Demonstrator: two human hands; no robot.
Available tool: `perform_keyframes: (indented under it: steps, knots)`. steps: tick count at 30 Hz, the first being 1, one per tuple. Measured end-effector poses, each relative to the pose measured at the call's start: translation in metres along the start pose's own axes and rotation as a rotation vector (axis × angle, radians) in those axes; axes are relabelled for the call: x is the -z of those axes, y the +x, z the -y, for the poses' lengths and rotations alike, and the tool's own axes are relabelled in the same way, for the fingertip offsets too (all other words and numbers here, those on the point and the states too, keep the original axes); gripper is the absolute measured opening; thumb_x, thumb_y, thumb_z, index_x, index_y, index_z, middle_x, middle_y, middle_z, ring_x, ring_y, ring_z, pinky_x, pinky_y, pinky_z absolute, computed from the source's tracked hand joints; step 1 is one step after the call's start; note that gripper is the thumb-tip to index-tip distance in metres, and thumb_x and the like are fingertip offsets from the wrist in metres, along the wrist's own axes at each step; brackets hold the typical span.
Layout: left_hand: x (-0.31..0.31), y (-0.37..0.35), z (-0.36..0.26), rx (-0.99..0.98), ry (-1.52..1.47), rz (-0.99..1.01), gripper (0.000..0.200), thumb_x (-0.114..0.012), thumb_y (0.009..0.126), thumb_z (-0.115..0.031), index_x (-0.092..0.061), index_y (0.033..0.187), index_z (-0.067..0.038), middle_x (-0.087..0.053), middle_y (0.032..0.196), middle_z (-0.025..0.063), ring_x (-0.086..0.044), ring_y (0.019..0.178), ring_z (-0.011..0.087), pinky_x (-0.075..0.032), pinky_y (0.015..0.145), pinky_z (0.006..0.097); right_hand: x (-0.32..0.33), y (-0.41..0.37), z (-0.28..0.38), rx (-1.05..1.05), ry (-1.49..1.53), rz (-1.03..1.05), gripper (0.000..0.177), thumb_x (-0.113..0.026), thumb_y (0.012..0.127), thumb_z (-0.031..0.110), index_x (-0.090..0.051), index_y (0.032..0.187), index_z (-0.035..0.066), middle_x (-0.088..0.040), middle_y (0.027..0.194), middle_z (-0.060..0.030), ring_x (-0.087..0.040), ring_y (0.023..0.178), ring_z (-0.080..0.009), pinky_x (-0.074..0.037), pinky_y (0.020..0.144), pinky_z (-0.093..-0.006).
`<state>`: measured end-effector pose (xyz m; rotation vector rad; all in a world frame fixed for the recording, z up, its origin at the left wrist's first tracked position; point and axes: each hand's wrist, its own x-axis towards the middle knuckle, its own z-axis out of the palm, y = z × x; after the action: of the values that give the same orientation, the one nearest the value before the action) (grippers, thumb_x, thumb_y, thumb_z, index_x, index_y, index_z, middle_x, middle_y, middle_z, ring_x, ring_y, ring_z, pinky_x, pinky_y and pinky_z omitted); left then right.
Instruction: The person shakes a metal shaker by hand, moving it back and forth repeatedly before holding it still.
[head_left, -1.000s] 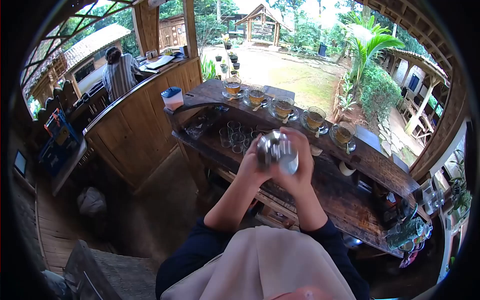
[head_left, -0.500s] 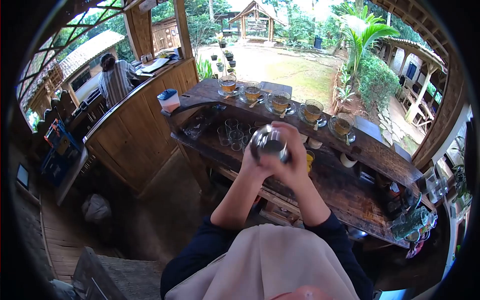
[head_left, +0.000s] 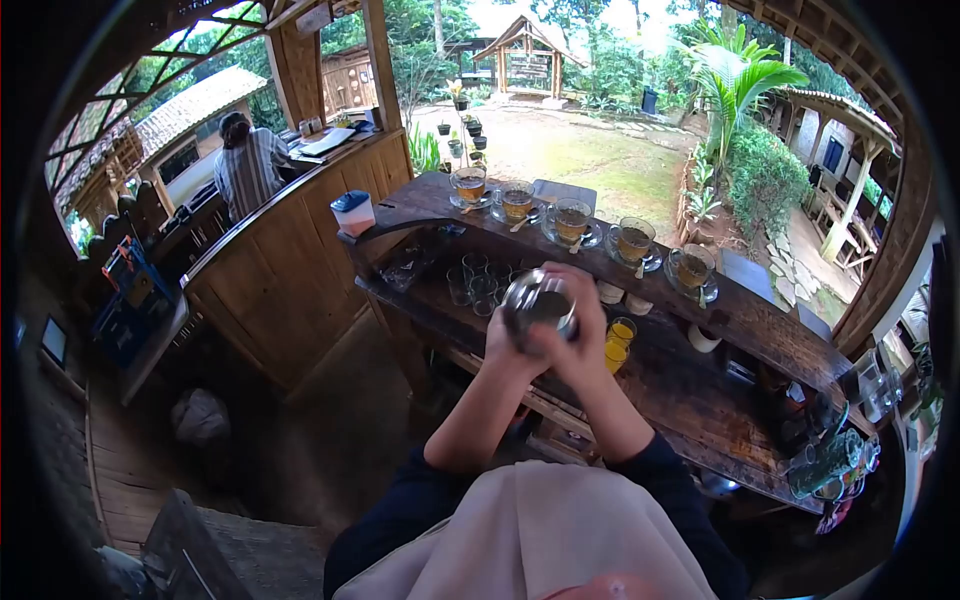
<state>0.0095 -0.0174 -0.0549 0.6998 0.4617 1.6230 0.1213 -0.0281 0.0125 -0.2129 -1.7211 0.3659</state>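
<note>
Both hands are wrapped round a shiny metal container (head_left: 541, 306), which is somewhat blurred, above the wooden counter. My left hand (head_left: 512, 345) grips its left side, and my right hand (head_left: 583, 340) closes round the right side. Just right of my right hand, two glasses of yellow-orange liquid (head_left: 617, 345) stand on the lower counter (head_left: 690, 400). Empty clear glasses (head_left: 478, 278) are grouped to the left of the container. Along the raised shelf, several glass cups of amber drink (head_left: 571, 221) rest on saucers with small spoons.
A blue-lidded tub (head_left: 353, 213) sits at the shelf's left end. Glassware and a green rack (head_left: 828, 465) occupy the right end. Another person (head_left: 248, 170) in a striped top is behind the wooden partition (head_left: 290, 270) at the left.
The view has shifted, so the counter sits lower and further right. The container, still in both hands, appears slightly lower and tilted differently. Both yellow-orange glasses now show more fully beside my right hand.
</note>
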Motion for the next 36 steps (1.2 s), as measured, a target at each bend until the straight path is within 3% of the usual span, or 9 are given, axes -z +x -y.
perform_keyframes:
  steps: [5,8,12,16,19,23,27,31,36]
  knots:
    - [-0.051,-0.022,-0.065,0.448,-0.521,0.376,0.052,-0.047,0.09,-0.041,-0.046,0.125,-0.003,-0.056,0.114,0.0163,-0.058,0.099,0.0284,-0.048,0.088,0.044,0.023,0.011,0.07,0.119,0.069,0.113,0.043,-0.074,0.065,0.028,-0.062,0.105,0.016,-0.057,0.11,-0.0114,-0.052,0.109,-0.0367,-0.041,0.089,-0.0495]
    - [-0.074,-0.041,-0.049,-0.239,-0.509,0.648,0.074,-0.052,0.085,-0.053,-0.031,0.137,-0.004,-0.045,0.127,0.0236,-0.058,0.1,0.0348,-0.049,0.086,0.0512,-0.012,-0.025,0.045,0.883,0.004,-0.21,0.042,-0.072,0.067,0.021,-0.057,0.105,0.031,-0.058,0.102,0.009,-0.061,0.095,-0.028,-0.041,0.09,-0.0453]
    - [-0.032,-0.005,-0.04,0.443,-0.602,0.431,0.065,-0.048,0.087,-0.054,-0.043,0.127,-0.004,-0.053,0.116,0.0175,-0.06,0.094,0.0293,-0.051,0.082,0.0447,0.012,-0.004,0.037,0.343,0.015,0.01,0.042,-0.074,0.065,0.023,-0.06,0.105,0.02,-0.058,0.109,-0.0079,-0.058,0.098,-0.0297,-0.042,0.088,-0.0463]
    - [-0.03,-0.004,0.0,0.268,-0.754,-0.046,0.04,-0.033,0.092,-0.033,-0.052,0.115,-0.007,-0.058,0.108,0.0114,-0.058,0.099,0.0269,-0.047,0.089,0.0426,0.017,0.007,-0.003,-0.104,0.038,0.043,0.054,-0.075,0.061,0.037,-0.061,0.102,0.005,-0.055,0.114,-0.0192,-0.052,0.106,-0.0379,-0.042,0.089,-0.0466]
    - [-0.059,-0.025,-0.054,0.657,-0.723,0.323,0.052,-0.042,0.09,-0.045,-0.048,0.121,-0.004,-0.054,0.114,0.0182,-0.058,0.1,0.0307,-0.049,0.086,0.0425,0.028,0.016,0.063,0.444,-0.118,0.268,0.03,-0.067,0.073,0.025,-0.064,0.102,0.019,-0.056,0.115,-0.0078,-0.054,0.106,-0.0324,-0.039,0.091,-0.0481]
    - [-0.053,-0.029,-0.047,0.128,-0.436,0.655,0.083,-0.052,0.081,-0.061,-0.028,0.139,-0.005,-0.044,0.125,0.0208,-0.051,0.111,0.0353,-0.049,0.087,0.051,0.002,-0.008,0.058,1.018,-0.09,-0.064,0.025,-0.062,0.077,0.019,-0.061,0.1,0.028,-0.061,0.104,0.0089,-0.058,0.106,-0.0277,-0.037,0.094,-0.0468]
    - [-0.022,0.0,-0.02,0.595,-0.721,0.384,0.051,-0.045,0.089,-0.051,-0.051,0.12,-0.012,-0.058,0.111,0.0169,-0.059,0.099,0.0248,-0.05,0.084,0.0446,0.03,0.001,0.026,0.337,-0.013,0.209,0.038,-0.071,0.066,0.024,-0.061,0.103,0.021,-0.057,0.114,-0.0086,-0.055,0.108,-0.0305,-0.042,0.087,-0.0464]
    - [-0.013,0.001,-0.008,0.379,-0.341,-0.431,0.048,-0.044,0.09,-0.04,-0.052,0.118,-0.001,-0.062,0.105,0.0148,-0.06,0.097,0.0259,-0.046,0.088,0.0469,0.028,0.008,0.006,-0.369,0.118,-0.092,0.044,-0.073,0.067,0.018,-0.057,0.105,0.003,-0.055,0.113,-0.0166,-0.053,0.108,-0.0312,-0.042,0.091,-0.0434]
    - [-0.063,-0.042,-0.058,0.188,-0.481,0.439,0.056,-0.052,0.089,-0.043,-0.041,0.128,-0.005,-0.053,0.119,0.021,-0.055,0.108,0.0347,-0.052,0.083,0.0469,0.049,0.016,0.077,0.296,0.023,0.315,0.044,-0.076,0.064,0.017,-0.059,0.104,0.018,-0.056,0.111,-0.0089,-0.058,0.102,-0.0308,-0.044,0.089,-0.0424]
